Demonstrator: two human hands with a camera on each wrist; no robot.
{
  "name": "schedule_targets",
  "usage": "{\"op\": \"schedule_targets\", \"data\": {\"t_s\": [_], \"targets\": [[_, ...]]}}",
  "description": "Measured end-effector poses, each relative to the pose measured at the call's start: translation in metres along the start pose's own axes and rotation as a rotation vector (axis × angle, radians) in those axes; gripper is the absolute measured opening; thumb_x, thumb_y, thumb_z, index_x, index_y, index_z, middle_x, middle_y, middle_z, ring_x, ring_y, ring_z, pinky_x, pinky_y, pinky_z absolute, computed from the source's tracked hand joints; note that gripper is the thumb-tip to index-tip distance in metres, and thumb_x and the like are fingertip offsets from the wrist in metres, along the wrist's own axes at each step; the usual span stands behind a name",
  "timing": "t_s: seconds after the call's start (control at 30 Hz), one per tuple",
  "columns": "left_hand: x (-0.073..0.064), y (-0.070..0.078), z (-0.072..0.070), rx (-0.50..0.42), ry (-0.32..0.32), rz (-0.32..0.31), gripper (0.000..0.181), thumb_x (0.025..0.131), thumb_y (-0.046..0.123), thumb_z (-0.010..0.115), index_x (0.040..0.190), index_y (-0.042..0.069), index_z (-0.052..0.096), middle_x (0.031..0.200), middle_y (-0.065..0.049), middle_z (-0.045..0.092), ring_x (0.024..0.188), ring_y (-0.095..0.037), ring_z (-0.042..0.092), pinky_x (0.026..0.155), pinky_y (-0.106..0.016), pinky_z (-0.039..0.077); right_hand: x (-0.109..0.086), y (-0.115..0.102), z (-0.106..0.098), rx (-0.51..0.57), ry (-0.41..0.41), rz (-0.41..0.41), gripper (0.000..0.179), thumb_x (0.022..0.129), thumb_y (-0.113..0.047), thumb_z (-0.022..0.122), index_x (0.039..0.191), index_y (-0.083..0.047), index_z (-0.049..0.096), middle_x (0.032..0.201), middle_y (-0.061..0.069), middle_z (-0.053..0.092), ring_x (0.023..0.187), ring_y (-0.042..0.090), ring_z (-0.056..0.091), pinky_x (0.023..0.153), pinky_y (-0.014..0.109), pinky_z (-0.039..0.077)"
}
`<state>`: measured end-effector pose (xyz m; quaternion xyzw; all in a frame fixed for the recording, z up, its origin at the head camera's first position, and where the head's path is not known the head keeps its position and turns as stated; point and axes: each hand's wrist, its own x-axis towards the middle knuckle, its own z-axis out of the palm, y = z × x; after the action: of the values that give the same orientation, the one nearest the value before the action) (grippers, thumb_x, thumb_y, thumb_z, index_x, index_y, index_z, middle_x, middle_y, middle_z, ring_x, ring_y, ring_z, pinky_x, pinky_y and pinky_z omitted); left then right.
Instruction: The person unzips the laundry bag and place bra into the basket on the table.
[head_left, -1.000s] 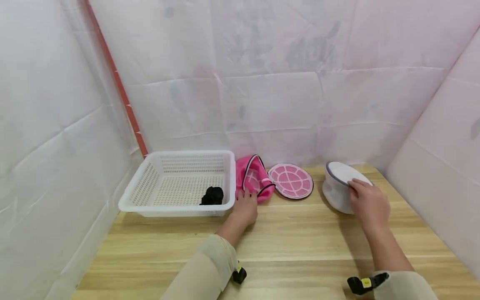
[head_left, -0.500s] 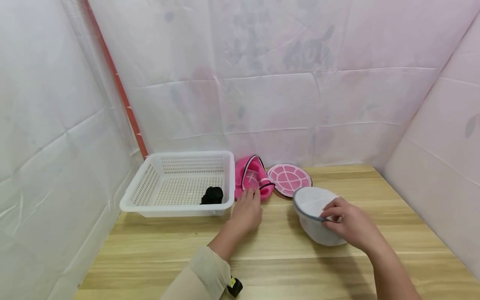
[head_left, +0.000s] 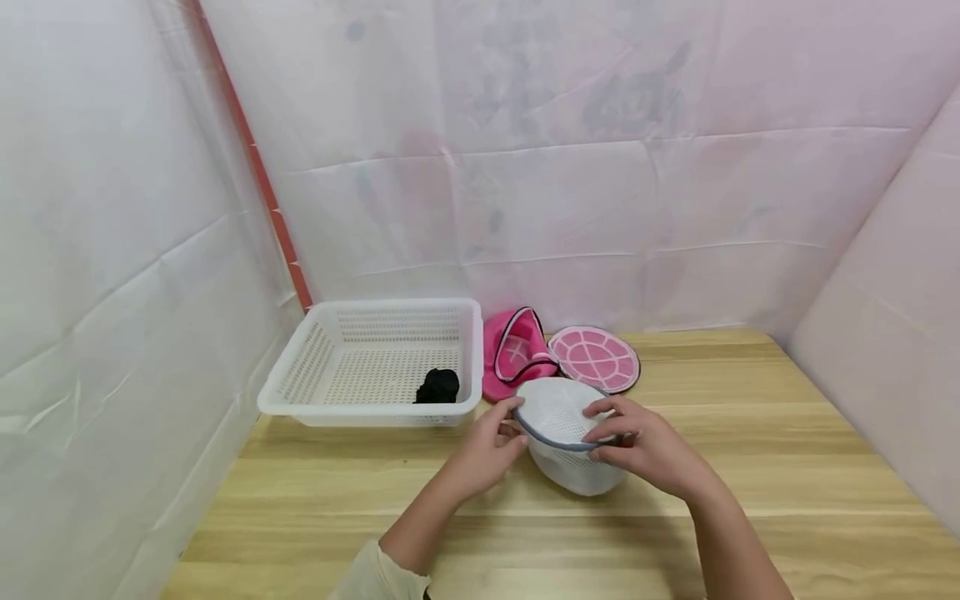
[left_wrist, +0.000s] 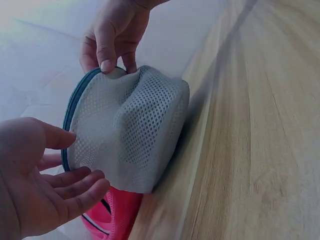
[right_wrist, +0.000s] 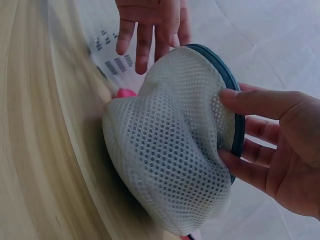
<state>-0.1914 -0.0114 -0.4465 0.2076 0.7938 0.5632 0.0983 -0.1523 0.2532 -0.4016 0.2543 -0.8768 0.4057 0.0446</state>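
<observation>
A white mesh laundry bag (head_left: 577,471) with a blue-grey zipped edge stands over the middle of the table, its round top tilted. My right hand (head_left: 648,442) pinches the bag's edge on the right, thumb on the mesh side and fingertips over the top. At the opposite side my left hand (head_left: 483,450) has thumb and index finger at the zipped edge, its other fingers loosely spread below, as the left wrist view shows. Just behind lies a pink bag (head_left: 498,387) with black trim, crumpled and partly open, beside a flat round pink mesh piece (head_left: 596,358) with white bands.
A white perforated plastic basket (head_left: 367,410) stands left of the pink bag, with a small black bundle (head_left: 437,387) in its right front corner. Sheeted walls (head_left: 555,200) close off the wooden table (head_left: 750,433) at the back and sides.
My right hand has brought the white mesh bag from the right side to the middle. My left hand has left the pink bag and come to the white bag's edge.
</observation>
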Motion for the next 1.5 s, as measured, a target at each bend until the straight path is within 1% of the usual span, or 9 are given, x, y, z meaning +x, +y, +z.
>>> {"op": "schedule_targets", "data": {"t_s": [0.23, 0.43, 0.63, 0.8, 0.93, 1.07, 1.3, 1.4, 1.5], "targets": [[-0.002, 0.0, -0.01, -0.047, 0.118, -0.018, 0.061, 0.094, 0.035, 0.066, 0.146, 0.011, 0.044, 0.13, -0.01, 0.057, 0.114, -0.024, 0.059, 0.084, -0.029, 0.058, 0.013, 0.0, 0.003, 0.237, -0.056, -0.06, 0.039, 0.084, 0.008, 0.069, 0.122, -0.002, 0.064, 0.133, 0.021, 0.057, 0.121, 0.005, 0.056, 0.093, 0.027, 0.056], [-0.004, 0.004, -0.005, -0.075, 0.2, -0.043, 0.066, 0.089, 0.032, 0.073, 0.145, 0.011, 0.046, 0.134, -0.015, 0.056, 0.112, -0.028, 0.06, 0.079, -0.028, 0.059, 0.015, 0.002, 0.004, 0.448, 0.012, -0.02, 0.048, 0.088, 0.014, 0.058, 0.135, 0.005, 0.052, 0.127, 0.024, 0.061, 0.112, 0.018, 0.065, 0.084, 0.027, 0.058], [-0.002, 0.002, 0.003, -0.04, 0.256, -0.012, 0.065, 0.084, 0.021, 0.077, 0.142, 0.011, 0.049, 0.135, -0.012, 0.055, 0.109, -0.024, 0.058, 0.08, -0.031, 0.058, 0.011, 0.01, -0.001, 0.377, 0.237, 0.193, 0.052, 0.089, 0.003, 0.067, 0.138, -0.001, 0.051, 0.125, 0.017, 0.064, 0.107, 0.012, 0.066, 0.08, 0.025, 0.059], [-0.001, 0.003, 0.003, 0.018, 0.248, 0.037, 0.064, 0.085, 0.017, 0.077, 0.142, 0.012, 0.049, 0.136, -0.008, 0.054, 0.111, -0.023, 0.057, 0.089, -0.045, 0.056, 0.018, 0.023, -0.004, 0.235, 0.269, 0.358, 0.054, 0.095, -0.015, 0.066, 0.144, -0.006, 0.046, 0.134, 0.02, 0.056, 0.105, 0.007, 0.061, 0.078, 0.022, 0.057], [-0.004, 0.002, 0.003, 0.056, 0.203, 0.071, 0.064, 0.086, 0.01, 0.075, 0.144, 0.013, 0.048, 0.139, -0.006, 0.052, 0.114, -0.022, 0.057, 0.086, -0.038, 0.058, 0.022, 0.031, 0.001, 0.329, 0.28, 0.488, 0.056, 0.097, -0.02, 0.063, 0.146, -0.004, 0.042, 0.124, 0.019, 0.059, 0.089, 0.005, 0.06, 0.067, 0.029, 0.058], [-0.004, 0.003, 0.006, 0.09, 0.217, 0.12, 0.063, 0.088, 0.001, 0.07, 0.145, 0.015, 0.047, 0.15, -0.008, 0.042, 0.122, -0.025, 0.055, 0.087, -0.028, 0.057, 0.019, 0.033, 0.006, 0.505, 0.359, 0.568, 0.054, 0.094, -0.019, 0.068, 0.142, -0.008, 0.047, 0.1, 0.002, 0.063, 0.076, 0.007, 0.06, 0.062, 0.027, 0.058], [-0.004, 0.012, 0.015, 0.43, 0.391, 0.359, 0.043, 0.087, 0.01, 0.074, 0.129, 0.01, 0.062, 0.147, -0.011, 0.047, 0.134, -0.028, 0.05, 0.107, -0.042, 0.047, 0.015, 0.026, 0.018, 0.836, 0.485, 0.531, 0.042, 0.09, -0.008, 0.071, 0.128, -0.018, 0.058, 0.09, -0.004, 0.058, 0.073, 0.006, 0.062, 0.067, 0.022, 0.06], [-0.004, 0.022, 0.017, 0.591, 0.366, 0.461, 0.041, 0.085, 0.03, 0.078, 0.121, 0.015, 0.068, 0.139, -0.009, 0.055, 0.131, -0.024, 0.051, 0.108, -0.045, 0.045, 0.019, 0.02, 0.021, 0.861, 0.498, 0.49, 0.037, 0.09, -0.006, 0.07, 0.123, -0.019, 0.063, 0.091, -0.004, 0.059, 0.074, 0.007, 0.064, 0.068, 0.024, 0.06], [-0.003, 0.029, 0.02, 0.699, 0.311, 0.494, 0.045, 0.078, 0.049, 0.079, 0.115, 0.023, 0.072, 0.126, -0.001, 0.061, 0.12, -0.018, 0.055, 0.099, -0.04, 0.048, 0.023, 0.012, 0.022, 0.854, 0.474, 0.436, 0.034, 0.092, -0.003, 0.066, 0.122, -0.018, 0.062, 0.091, -0.004, 0.062, 0.074, 0.009, 0.066, 0.069, 0.026, 0.061]]}}
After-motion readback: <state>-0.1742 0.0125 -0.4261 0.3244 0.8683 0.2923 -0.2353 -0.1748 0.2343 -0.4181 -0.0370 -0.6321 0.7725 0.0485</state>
